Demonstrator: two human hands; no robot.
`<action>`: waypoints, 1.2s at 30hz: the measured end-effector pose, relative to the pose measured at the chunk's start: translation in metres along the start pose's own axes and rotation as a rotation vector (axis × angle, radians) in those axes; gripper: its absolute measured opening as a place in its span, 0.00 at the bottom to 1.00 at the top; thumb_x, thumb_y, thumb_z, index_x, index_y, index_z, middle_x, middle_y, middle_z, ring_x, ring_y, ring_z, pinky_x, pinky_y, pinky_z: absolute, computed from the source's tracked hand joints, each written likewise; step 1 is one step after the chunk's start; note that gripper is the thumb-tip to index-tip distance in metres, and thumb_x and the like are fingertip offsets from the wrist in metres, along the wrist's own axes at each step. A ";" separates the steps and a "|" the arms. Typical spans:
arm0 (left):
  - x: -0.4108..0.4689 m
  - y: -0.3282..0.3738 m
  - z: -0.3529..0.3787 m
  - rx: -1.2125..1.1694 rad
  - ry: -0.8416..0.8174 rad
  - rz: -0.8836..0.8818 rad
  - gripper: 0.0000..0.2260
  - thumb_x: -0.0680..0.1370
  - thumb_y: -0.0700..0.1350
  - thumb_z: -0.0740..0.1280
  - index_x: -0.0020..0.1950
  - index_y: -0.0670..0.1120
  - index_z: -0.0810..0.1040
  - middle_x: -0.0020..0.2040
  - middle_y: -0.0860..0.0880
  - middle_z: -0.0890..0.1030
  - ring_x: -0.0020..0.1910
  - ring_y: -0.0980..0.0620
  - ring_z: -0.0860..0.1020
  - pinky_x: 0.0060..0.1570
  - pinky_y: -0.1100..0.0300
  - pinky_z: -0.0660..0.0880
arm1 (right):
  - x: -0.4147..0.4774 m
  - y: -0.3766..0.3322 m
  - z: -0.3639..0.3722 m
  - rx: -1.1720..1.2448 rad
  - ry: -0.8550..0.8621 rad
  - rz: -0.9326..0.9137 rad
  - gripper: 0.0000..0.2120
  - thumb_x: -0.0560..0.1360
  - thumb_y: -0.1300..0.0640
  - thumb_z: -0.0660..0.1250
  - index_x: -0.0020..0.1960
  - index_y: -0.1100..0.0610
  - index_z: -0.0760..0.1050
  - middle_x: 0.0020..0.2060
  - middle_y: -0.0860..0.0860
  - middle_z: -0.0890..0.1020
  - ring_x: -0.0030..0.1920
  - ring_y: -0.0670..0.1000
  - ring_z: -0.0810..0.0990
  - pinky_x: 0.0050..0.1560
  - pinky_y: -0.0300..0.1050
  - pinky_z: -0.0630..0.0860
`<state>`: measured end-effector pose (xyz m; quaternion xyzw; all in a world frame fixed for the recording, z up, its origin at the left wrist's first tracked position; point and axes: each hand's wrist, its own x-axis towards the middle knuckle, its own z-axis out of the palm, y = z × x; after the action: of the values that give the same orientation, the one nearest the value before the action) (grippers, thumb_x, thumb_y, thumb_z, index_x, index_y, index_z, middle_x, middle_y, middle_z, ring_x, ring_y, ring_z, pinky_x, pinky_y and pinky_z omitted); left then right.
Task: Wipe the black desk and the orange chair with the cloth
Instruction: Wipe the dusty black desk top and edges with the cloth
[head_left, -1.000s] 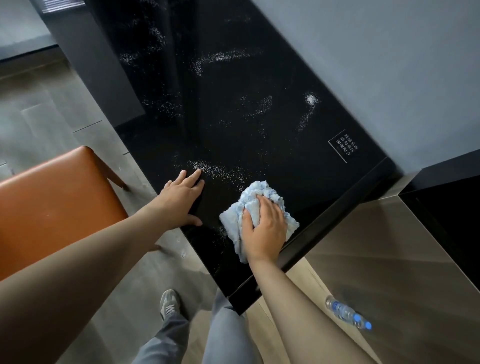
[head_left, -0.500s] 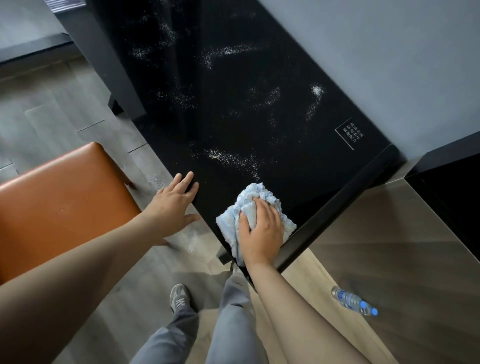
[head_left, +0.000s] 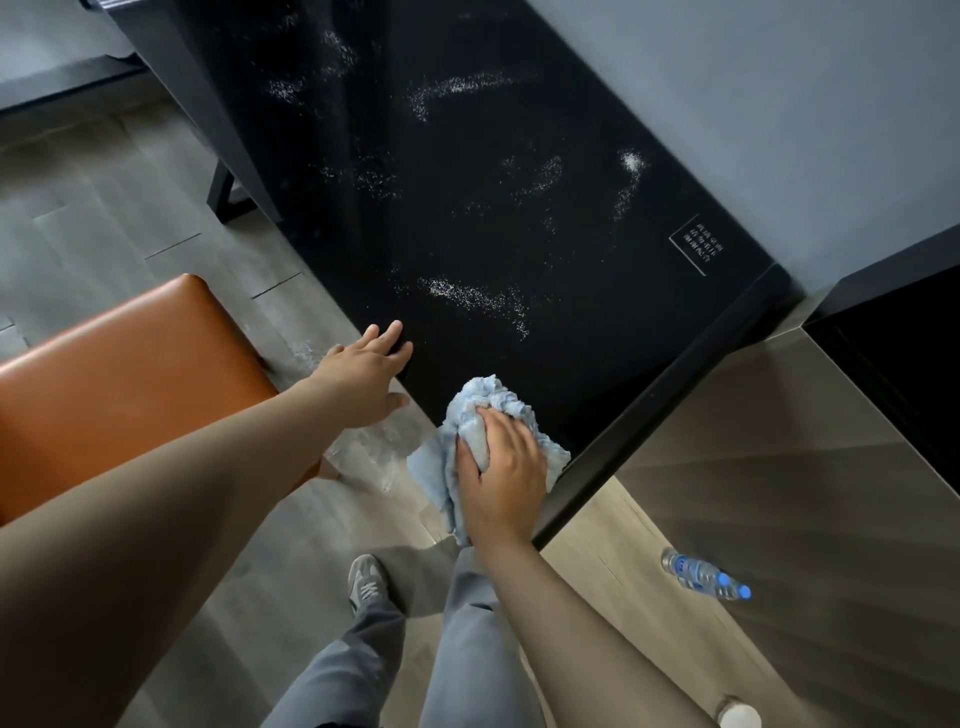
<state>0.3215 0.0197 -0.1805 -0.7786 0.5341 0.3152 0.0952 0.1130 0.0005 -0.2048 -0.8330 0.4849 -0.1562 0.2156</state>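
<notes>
The black desk (head_left: 493, 218) runs from the near corner away to the upper left, streaked with white powder. My right hand (head_left: 501, 470) grips a bunched light blue cloth (head_left: 480, 402) at the desk's near corner, with part of the cloth hanging over the edge. My left hand (head_left: 366, 371) lies flat with straight fingers on the desk's left edge, just left of the cloth. The orange chair (head_left: 124, 384) stands at the left, partly hidden behind my left forearm.
A grey wall runs along the desk's far side. A low wood-toned cabinet (head_left: 779, 467) adjoins the desk at the right. A plastic water bottle (head_left: 701, 574) with a blue cap lies near it. My legs and one shoe show below on grey floorboards.
My right hand has dragged the cloth toward me, from the desk surface to its near corner. My left hand has slid along the edge.
</notes>
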 end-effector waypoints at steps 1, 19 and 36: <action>0.000 0.000 -0.001 0.006 -0.004 -0.001 0.32 0.81 0.56 0.59 0.79 0.51 0.46 0.79 0.49 0.38 0.78 0.45 0.43 0.74 0.45 0.54 | -0.003 -0.001 0.001 0.000 -0.009 -0.001 0.23 0.76 0.42 0.56 0.64 0.53 0.75 0.61 0.47 0.79 0.65 0.50 0.73 0.64 0.43 0.62; -0.004 0.004 -0.009 0.011 -0.056 -0.005 0.33 0.81 0.55 0.59 0.79 0.50 0.45 0.79 0.49 0.38 0.78 0.46 0.43 0.74 0.48 0.58 | 0.003 -0.008 -0.046 0.390 0.065 0.142 0.19 0.76 0.44 0.57 0.56 0.54 0.78 0.46 0.45 0.83 0.47 0.45 0.81 0.49 0.48 0.79; 0.047 0.071 -0.081 -0.183 0.155 -0.040 0.25 0.79 0.56 0.63 0.73 0.46 0.67 0.75 0.46 0.62 0.72 0.43 0.65 0.67 0.46 0.68 | 0.174 0.065 -0.146 0.313 0.267 0.134 0.07 0.78 0.54 0.63 0.51 0.53 0.79 0.42 0.44 0.83 0.42 0.45 0.80 0.50 0.54 0.78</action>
<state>0.3008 -0.0851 -0.1314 -0.8166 0.4932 0.2995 -0.0115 0.0803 -0.2106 -0.1041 -0.7274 0.5332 -0.3238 0.2859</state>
